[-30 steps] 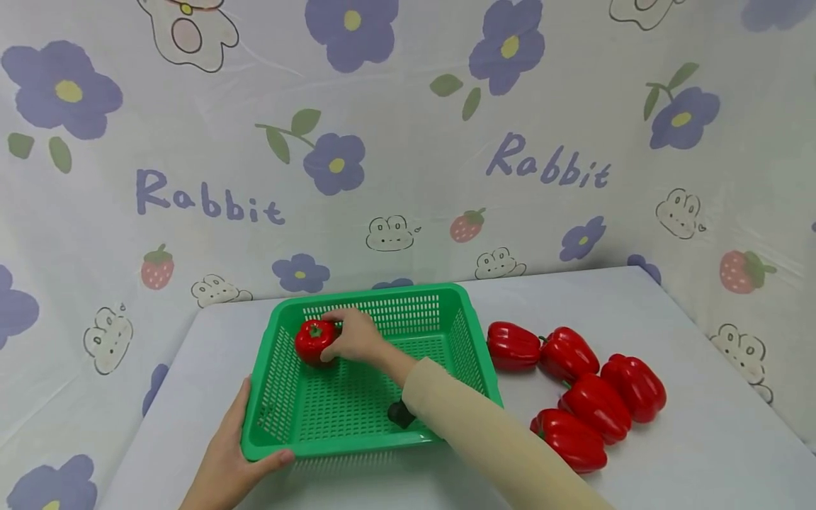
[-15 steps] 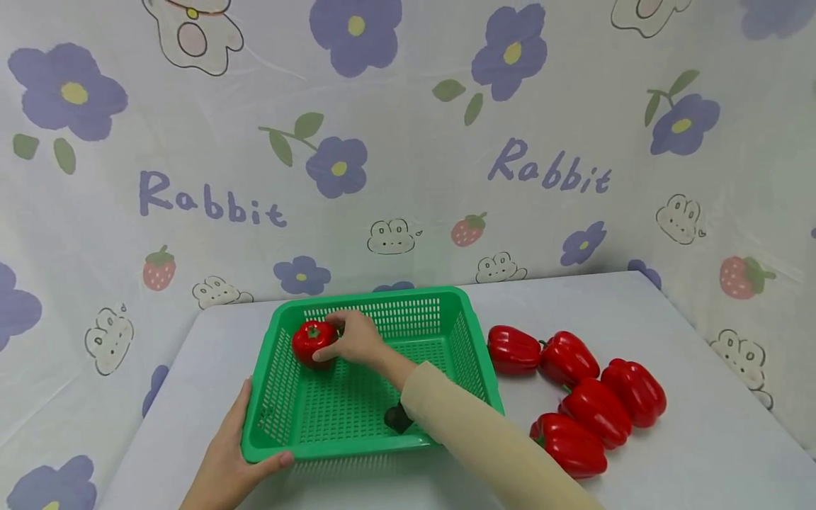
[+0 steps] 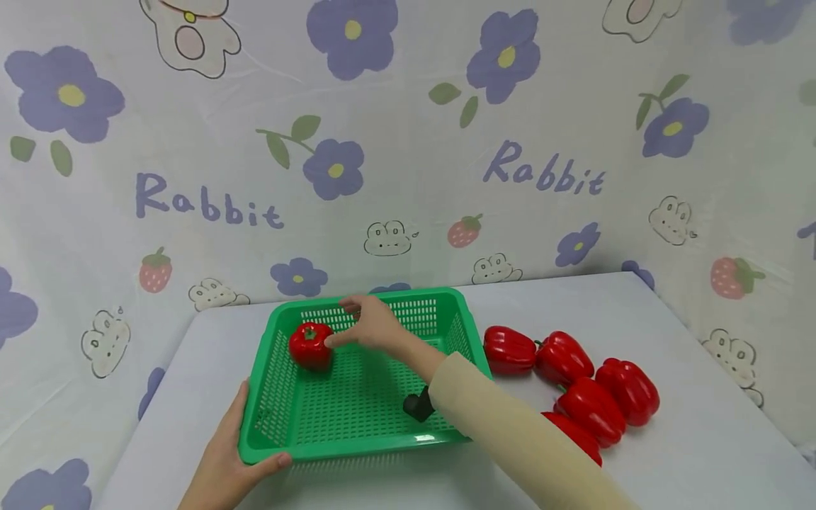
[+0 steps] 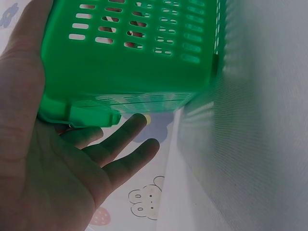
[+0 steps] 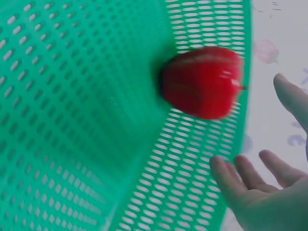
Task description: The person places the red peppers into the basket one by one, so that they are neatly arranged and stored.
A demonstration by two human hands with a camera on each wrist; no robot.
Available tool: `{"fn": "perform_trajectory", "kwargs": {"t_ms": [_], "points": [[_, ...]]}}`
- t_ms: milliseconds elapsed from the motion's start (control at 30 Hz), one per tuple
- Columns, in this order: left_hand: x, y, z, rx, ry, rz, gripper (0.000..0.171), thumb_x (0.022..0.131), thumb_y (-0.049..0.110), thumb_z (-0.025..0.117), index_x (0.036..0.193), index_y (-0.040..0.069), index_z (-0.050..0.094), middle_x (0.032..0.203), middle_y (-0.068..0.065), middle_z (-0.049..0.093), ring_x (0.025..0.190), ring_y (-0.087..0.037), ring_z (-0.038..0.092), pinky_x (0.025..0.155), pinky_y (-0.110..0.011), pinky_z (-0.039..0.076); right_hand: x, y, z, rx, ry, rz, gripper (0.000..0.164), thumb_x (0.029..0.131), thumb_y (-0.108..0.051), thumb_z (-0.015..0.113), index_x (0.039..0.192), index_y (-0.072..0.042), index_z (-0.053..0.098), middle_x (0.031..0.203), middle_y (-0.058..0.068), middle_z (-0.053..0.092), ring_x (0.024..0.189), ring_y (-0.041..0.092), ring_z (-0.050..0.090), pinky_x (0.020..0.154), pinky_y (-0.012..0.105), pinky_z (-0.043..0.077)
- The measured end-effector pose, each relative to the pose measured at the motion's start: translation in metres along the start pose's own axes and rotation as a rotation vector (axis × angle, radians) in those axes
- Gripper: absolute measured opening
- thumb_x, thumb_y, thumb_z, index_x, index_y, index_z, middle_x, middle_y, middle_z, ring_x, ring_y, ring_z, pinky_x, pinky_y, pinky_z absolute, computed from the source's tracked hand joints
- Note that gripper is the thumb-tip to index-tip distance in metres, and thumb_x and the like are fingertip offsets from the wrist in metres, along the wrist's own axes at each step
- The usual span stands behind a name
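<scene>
One red pepper (image 3: 311, 348) sits in the one basket (image 3: 350, 448), near its ten o'clock corner. The right hand (image 3: 377, 326) is just by the pepper's three o'clock side, fingers spread, pinching nothing. The left hand (image 3: 224, 453) is at the basket's eight o'clock corner, thumb on its edge, fingers spread outside. To do this well, I think the right hand should lift up with fingers wide, so it won't bump the pepper, while the left holds the basket steady. Five more peppers (image 3: 591, 411) lie on the table (image 3: 695, 453) at three o'clock, making six.
</scene>
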State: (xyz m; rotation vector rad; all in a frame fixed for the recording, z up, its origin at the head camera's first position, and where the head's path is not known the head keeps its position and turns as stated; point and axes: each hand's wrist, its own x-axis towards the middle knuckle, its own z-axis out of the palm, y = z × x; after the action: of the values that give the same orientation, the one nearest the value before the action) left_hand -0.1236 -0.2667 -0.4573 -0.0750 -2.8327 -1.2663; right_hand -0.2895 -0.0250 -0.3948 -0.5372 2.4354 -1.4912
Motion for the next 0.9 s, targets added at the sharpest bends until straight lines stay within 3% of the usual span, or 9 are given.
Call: {"fn": "perform_trajectory", "kwargs": {"t_ms": [233, 467, 667, 900], "points": [[-0.003, -0.006, 0.000, 0.003, 0.007, 0.015, 0.125, 0.076, 0.042, 0.084, 0.158, 0.014, -0.007, 0.160, -0.021, 0.012, 0.140, -0.044, 0.022, 0.103, -0.065, 0.029, -0.029, -0.014, -0.037, 0.025, 0.027, -0.013, 0.069, 0.077, -0.026, 0.086, 0.137, -0.011, 0.056, 0.136, 0.004, 0.056, 0.130, 0.023, 0.046, 0.100, 0.039, 0.043], [-0.005, -0.006, 0.001, -0.003, 0.005, 0.005, 0.126, 0.076, 0.040, 0.085, 0.158, 0.013, -0.006, 0.160, -0.021, 0.013, 0.139, -0.042, 0.024, 0.103, -0.064, 0.030, -0.078, -0.018, -0.072, 0.000, 0.122, -0.069, 0.060, 0.080, -0.036, 0.083, 0.132, -0.018, 0.062, 0.133, -0.003, 0.057, 0.122, 0.018, 0.051, 0.097, 0.040, 0.046], [-0.006, -0.006, 0.001, 0.004, 0.001, 0.000, 0.126, 0.077, 0.042, 0.084, 0.158, 0.013, -0.007, 0.160, -0.021, 0.013, 0.139, -0.043, 0.024, 0.102, -0.065, 0.031, -0.116, 0.000, -0.100, 0.014, 0.171, -0.054, 0.059, 0.080, -0.038, 0.082, 0.131, -0.017, 0.062, 0.132, 0.001, 0.057, 0.122, 0.025, 0.053, 0.096, 0.044, 0.048], [-0.002, -0.007, 0.002, -0.019, 0.026, 0.066, 0.126, 0.075, 0.039, 0.086, 0.158, 0.013, -0.004, 0.161, -0.017, 0.013, 0.141, -0.040, 0.022, 0.104, -0.063, 0.029, -0.154, 0.029, -0.133, -0.011, 0.238, 0.021, 0.067, 0.081, -0.045, 0.079, 0.137, -0.017, 0.056, 0.136, 0.006, 0.055, 0.122, 0.033, 0.054, 0.093, 0.044, 0.049]]}}
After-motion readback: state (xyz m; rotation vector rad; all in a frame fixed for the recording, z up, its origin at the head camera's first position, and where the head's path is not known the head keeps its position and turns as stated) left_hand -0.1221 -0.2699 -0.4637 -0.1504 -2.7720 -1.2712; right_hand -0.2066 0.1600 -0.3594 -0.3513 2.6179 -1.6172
